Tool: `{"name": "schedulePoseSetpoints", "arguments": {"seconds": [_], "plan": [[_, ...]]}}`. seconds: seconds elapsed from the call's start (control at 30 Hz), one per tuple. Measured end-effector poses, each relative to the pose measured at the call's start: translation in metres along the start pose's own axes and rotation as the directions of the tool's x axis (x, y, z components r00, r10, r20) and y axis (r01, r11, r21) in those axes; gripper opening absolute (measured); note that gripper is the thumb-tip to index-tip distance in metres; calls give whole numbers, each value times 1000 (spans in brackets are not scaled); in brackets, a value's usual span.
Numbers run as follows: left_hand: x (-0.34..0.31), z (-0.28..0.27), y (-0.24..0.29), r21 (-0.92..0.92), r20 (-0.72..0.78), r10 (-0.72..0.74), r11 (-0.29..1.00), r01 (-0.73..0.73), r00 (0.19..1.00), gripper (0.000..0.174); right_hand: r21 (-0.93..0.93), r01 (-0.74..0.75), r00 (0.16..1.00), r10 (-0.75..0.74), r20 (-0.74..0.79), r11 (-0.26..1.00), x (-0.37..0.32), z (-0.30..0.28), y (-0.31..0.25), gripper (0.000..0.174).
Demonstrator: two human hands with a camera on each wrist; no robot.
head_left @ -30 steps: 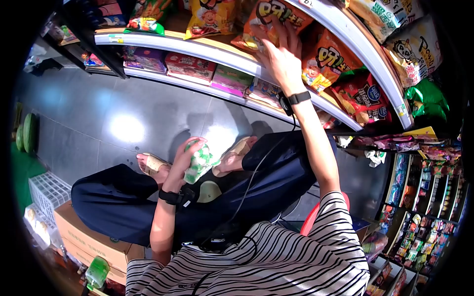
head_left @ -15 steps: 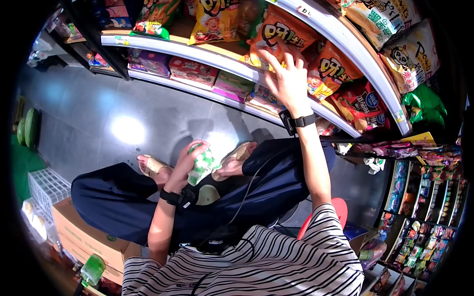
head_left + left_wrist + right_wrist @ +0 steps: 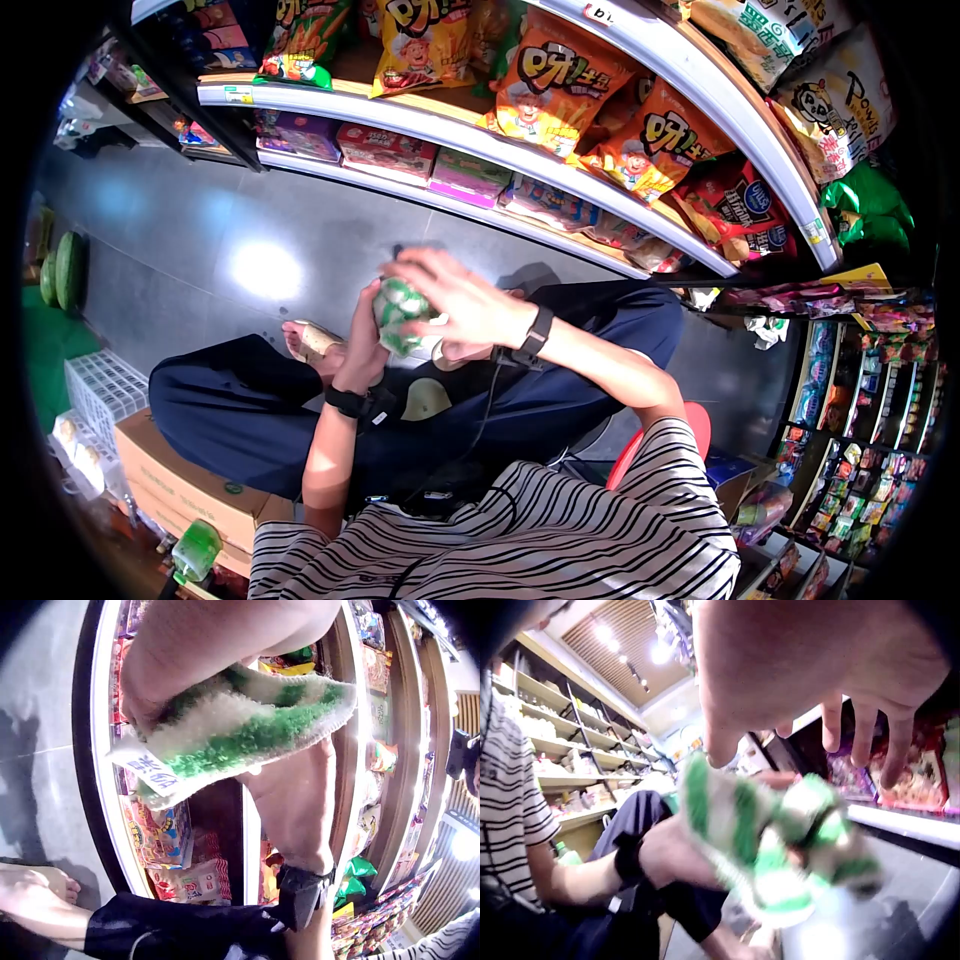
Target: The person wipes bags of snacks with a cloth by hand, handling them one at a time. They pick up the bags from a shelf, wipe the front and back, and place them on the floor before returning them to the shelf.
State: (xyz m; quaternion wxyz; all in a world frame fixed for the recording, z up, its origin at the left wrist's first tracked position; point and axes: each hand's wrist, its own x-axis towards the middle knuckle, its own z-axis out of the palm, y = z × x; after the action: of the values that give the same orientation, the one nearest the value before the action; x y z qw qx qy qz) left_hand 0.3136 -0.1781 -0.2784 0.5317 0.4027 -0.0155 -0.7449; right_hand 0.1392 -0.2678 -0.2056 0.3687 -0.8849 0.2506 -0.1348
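My left hand grips a fuzzy cloth with green and white stripes, held over the floor between the feet. A small white tag with printed characters hangs from its edge in the left wrist view. The right hand is right beside the cloth, overlapping it in the head view. In the right wrist view its fingers stretch out loosely, and the thumb is right at the edge of the bunched cloth.
Orange snack bags stand on a curved shelf in front, with boxed snacks on the lower shelf. A cardboard box and a white basket sit at the left. A red stool shows behind the right arm.
My right hand has left the orange snack bag on the shelf and come down and left to the cloth. The left hand keeps hold of the cloth in about the same place.
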Motion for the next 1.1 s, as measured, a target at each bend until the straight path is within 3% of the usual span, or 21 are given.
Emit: {"name": "schedulePoseSetpoints", "arguments": {"seconds": [0.03, 0.13, 0.23, 0.3, 0.37, 0.43, 0.5, 0.57, 0.63, 0.73, 0.77, 0.83, 0.87, 0.9, 0.97, 1.0, 1.03, 1.1], "plan": [[-2, 0, -1, 36, -13, 103, 994, -102, 995, 39, -46, 10, 997, -7, 75, 999, -5, 7, -9, 80], [-2, -3, -2, 9, -11, 112, 994, -112, 994, 42, -73, 39, 998, -35, 50, 997, -8, 18, -11, 80], [-14, 9, 9, 20, 38, 87, 996, -88, 995, 48, -73, 18, 1000, -17, 23, 997, 1, 10, -9, 69], [-17, 11, 18, -3, 96, 63, 998, -63, 993, 53, -77, -34, 996, 40, 85, 996, 13, 0, -19, 64], [-20, 3, 24, -22, 44, 31, 999, -30, 999, 55, -74, 7, 997, -2, 72, 997, 24, -2, -21, 61], [-29, 0, 33, 42, 132, 108, 992, -115, 985, 63, -140, 4, 1000, -8, -26, 990, 36, -2, -22, 43], [-31, -7, 33, -35, 131, 132, 991, -129, 982, 56, -186, 34, 996, -50, -79, 982, 46, -10, -26, 39], [-41, 3, 39, 113, 257, 174, 971, -209, 951, 54, -62, 93, 966, -105, -237, 994, 54, -23, -37, 40], [-48, 1, 36, 105, 236, 191, 970, -220, 953, 51, -19, 81, 981, -83, -176, 997, 58, -29, -48, 38], [-60, -13, 36, 151, 222, 271, 940, -307, 937, 31, 223, 145, 987, -126, -99, 964, 62, -6, -45, 46], [-64, -13, 32, 149, 41, 327, 932, -330, 944, 24, 274, 135, 991, -123, -59, 952, 66, 5, -47, 48], [-66, -25, 30, 115, -6, 382, 919, -378, 924, 21, 440, 22, 998, -42, 36, 898, 70, 20, -55, 49], [-63, -38, 32, 131, 2, 416, 901, -413, 909, 37, 364, 91, 995, -102, 10, 927, 74, 19, -70, 45], [-64, -46, 32, 135, -8, 431, 894, -427, 902, 37, 370, 107, 993, -121, 14, 923, 78, 21, -75, 45], [-75, -29, 50, 43, -25, 502, 865, -501, 865, 37, 178, 227, 971, -208, -121, 957, 89, 26, -85, 45], [-85, -16, 60, 44, -110, 502, 865, -501, 858, 32, 99, 300, 934, -271, -234, 949, 96, 32, -86, 40], [-92, -15, 68, 52, -120, 507, 862, -504, 854, 32, 111, 307, 932, -276, -235, 945, 104, 32, -88, 40], [-103, -19, 89, 119, -22, 500, 861, -494, 866, 27, 399, 226, 971, -238, -19, 889, 124, 27, -90, 36]]}}
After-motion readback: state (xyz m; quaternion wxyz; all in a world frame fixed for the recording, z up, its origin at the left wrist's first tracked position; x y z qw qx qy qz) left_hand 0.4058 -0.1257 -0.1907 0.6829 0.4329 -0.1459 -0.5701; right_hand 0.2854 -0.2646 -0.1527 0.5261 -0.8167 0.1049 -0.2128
